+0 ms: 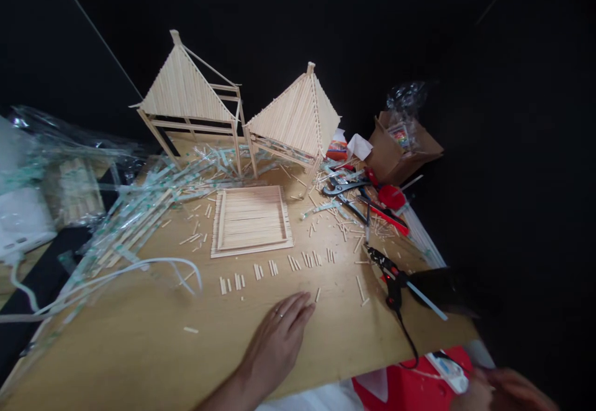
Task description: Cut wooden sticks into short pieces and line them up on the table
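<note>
My left hand (284, 336) lies on the table with its fingers stretched out, a ring on one of them. Just off its fingertips is a short wooden stick (318, 295). Beyond it runs a row of short cut sticks (294, 263), in small groups. Behind the row is a flat stick panel (251, 218) with raised edge strips. At the lower right edge, my right hand (505, 389) is smeared by motion beside a white power strip (449, 370); whether it holds anything does not show.
Two stick-built pavilion frames with pointed roofs (186, 85) stand at the back. A black glue gun (388, 274) with a glue stick lies at right, near pliers (344, 190) and a cardboard box (400, 153). Plastic wrappers and long sticks (139, 221) cover the left, with white cables (139, 266).
</note>
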A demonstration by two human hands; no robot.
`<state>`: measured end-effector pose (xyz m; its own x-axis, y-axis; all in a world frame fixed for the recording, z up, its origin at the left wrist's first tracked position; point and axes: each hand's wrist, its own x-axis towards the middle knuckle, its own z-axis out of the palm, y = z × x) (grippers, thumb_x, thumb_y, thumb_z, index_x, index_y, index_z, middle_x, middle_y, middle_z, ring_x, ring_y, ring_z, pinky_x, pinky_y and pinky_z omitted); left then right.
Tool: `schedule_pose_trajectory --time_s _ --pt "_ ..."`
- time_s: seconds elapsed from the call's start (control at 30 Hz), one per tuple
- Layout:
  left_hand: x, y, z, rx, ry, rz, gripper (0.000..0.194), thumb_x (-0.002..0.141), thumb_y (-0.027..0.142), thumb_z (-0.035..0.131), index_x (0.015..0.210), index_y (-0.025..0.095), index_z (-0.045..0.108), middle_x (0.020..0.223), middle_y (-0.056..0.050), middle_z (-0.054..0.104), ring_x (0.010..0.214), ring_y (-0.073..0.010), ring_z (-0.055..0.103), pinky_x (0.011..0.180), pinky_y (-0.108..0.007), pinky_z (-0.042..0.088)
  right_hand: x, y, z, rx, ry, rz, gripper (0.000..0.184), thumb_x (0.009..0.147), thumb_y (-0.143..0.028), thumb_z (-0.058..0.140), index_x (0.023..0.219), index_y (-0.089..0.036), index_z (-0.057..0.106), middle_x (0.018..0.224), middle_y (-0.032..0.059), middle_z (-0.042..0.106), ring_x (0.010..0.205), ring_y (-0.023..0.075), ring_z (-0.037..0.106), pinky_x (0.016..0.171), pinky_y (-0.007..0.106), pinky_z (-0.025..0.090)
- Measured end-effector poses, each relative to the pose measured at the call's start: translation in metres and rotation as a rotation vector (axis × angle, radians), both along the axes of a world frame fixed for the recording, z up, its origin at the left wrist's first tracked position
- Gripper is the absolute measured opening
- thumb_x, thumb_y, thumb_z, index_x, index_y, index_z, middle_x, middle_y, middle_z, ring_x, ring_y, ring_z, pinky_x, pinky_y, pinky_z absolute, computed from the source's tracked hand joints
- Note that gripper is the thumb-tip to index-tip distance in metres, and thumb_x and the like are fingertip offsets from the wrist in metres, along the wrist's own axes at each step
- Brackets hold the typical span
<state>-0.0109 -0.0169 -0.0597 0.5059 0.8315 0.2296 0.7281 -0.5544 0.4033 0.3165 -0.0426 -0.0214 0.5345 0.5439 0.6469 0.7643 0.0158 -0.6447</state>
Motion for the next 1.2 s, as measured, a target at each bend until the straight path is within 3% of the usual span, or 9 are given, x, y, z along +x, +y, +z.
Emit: schedule_pose_trajectory --time_s 0.03,0.1,0.13,0.2,0.3,0.4,0.53,0.97,1.2 --pt "-0.003 0.000 0.000 0.002 0.007 -0.003 0.050 0.085 0.003 0.039 0.133 0.016 0.042 0.137 -0.008 0.047 0.127 -0.0198 0.040 0.102 -0.037 0.042 -0.014 -0.003 0.000 0.054 -0.034 0.023 0.029 0.071 -0.031 0.064 0.096 -0.029 0.049 0.082 0.0079 0.053 0.073 0.0313 0.055 0.059 0.050 0.043" --pt "-0.010 0.002 -0.001 0.016 0.018 0.003 0.050 0.084 0.003 0.038 0.132 0.015 0.042 0.136 -0.008 0.047 0.127 -0.0201 0.040 0.102 -0.037 0.042 -0.043 0.004 0.000 -0.195 -0.138 0.342 0.015 0.076 -0.026 0.060 0.089 -0.026 0.054 0.080 0.0065 0.056 0.069 0.0241 0.056 0.057 0.040 0.047" --pt "-0.013 0.003 0.000 0.025 0.022 0.011 0.050 0.084 0.003 0.038 0.132 0.015 0.043 0.136 -0.008 0.047 0.126 -0.0202 0.041 0.101 -0.037 0.043 -0.056 0.014 0.000 -0.357 -0.200 0.496 0.015 0.079 -0.025 0.058 0.094 -0.025 0.056 0.085 0.0067 0.058 0.071 0.0217 0.058 0.061 0.037 0.049" --pt "-0.019 0.005 0.000 0.040 0.030 0.033 0.050 0.084 0.003 0.038 0.132 0.016 0.043 0.136 -0.008 0.048 0.126 -0.0203 0.041 0.101 -0.037 0.043 -0.078 0.043 -0.001 -0.599 -0.218 0.672 0.027 0.087 -0.023 0.048 0.113 -0.026 0.054 0.103 0.0080 0.059 0.087 0.0198 0.060 0.076 0.034 0.050" --pt "-0.024 0.007 -0.001 0.075 0.030 0.070 0.050 0.084 0.003 0.038 0.133 0.017 0.042 0.135 -0.007 0.049 0.124 -0.0205 0.043 0.099 -0.037 0.044 -0.094 0.094 -0.005 -0.666 -0.158 0.814 0.030 0.090 -0.022 0.042 0.118 -0.024 0.054 0.109 0.0088 0.058 0.092 0.0183 0.059 0.082 0.032 0.049" --pt "-0.026 0.005 -0.004 0.122 0.015 0.093 0.051 0.084 0.003 0.038 0.133 0.017 0.042 0.133 -0.007 0.051 0.123 -0.0207 0.044 0.099 -0.037 0.044 -0.096 0.133 -0.009 -0.719 -0.126 0.869 0.031 0.086 -0.019 0.047 0.114 -0.023 0.058 0.103 0.0081 0.059 0.088 0.0188 0.059 0.080 0.033 0.049" --pt "-0.026 0.002 -0.006 0.136 0.008 0.096 0.052 0.084 0.002 0.037 0.132 0.018 0.043 0.131 -0.007 0.052 0.122 -0.0206 0.045 0.098 -0.036 0.044 -0.094 0.153 -0.013 -0.763 -0.122 0.924 0.032 0.080 -0.017 0.055 0.111 -0.023 0.061 0.093 0.0045 0.059 0.081 0.0170 0.059 0.077 0.031 0.049" --pt "-0.023 0.006 -0.002 0.116 -0.001 0.108 0.050 0.084 0.002 0.035 0.130 0.018 0.046 0.130 -0.007 0.054 0.121 -0.0208 0.047 0.097 -0.037 0.046 -0.094 0.165 -0.015 -0.815 -0.109 0.984 0.022 0.079 -0.019 0.061 0.100 -0.023 0.067 0.088 0.0031 0.059 0.079 0.0160 0.058 0.075 0.027 0.046" --pt "-0.025 0.006 -0.004 0.112 0.006 0.103 0.050 0.084 0.003 0.036 0.130 0.018 0.046 0.130 -0.008 0.053 0.121 -0.0206 0.046 0.097 -0.037 0.045 -0.098 0.164 -0.008 -0.814 -0.107 0.983 0.019 0.079 -0.019 0.061 0.098 -0.021 0.067 0.086 0.0032 0.059 0.078 0.0157 0.058 0.074 0.027 0.046"
